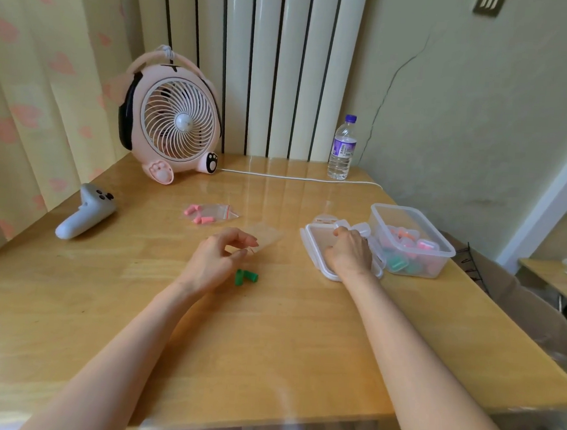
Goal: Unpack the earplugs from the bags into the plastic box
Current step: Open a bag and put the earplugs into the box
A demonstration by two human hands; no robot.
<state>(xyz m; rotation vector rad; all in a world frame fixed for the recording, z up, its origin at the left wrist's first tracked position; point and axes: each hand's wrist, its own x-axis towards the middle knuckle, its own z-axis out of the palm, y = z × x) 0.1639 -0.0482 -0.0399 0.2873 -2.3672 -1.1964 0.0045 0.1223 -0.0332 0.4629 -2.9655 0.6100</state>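
Note:
Two green earplugs (246, 276) lie loose on the table just under my left hand (217, 260). That hand pinches the near edge of a clear, empty-looking bag (265, 235) between thumb and forefinger. Farther back lies a second clear bag (210, 214) with several pink earplugs in it. My right hand (350, 253) rests palm down on the white lid (312, 243). Its fingers curl toward some small clear cases (361, 227), and what they hold is hidden. The clear plastic box (438, 259) stands right of the lid, holding pink, orange and green pieces.
A pink desk fan (176, 120) stands at the back left, its white cable (298, 178) running across the back of the table. A water bottle (342, 150) stands at the back. A grey controller (86, 212) lies at the left edge.

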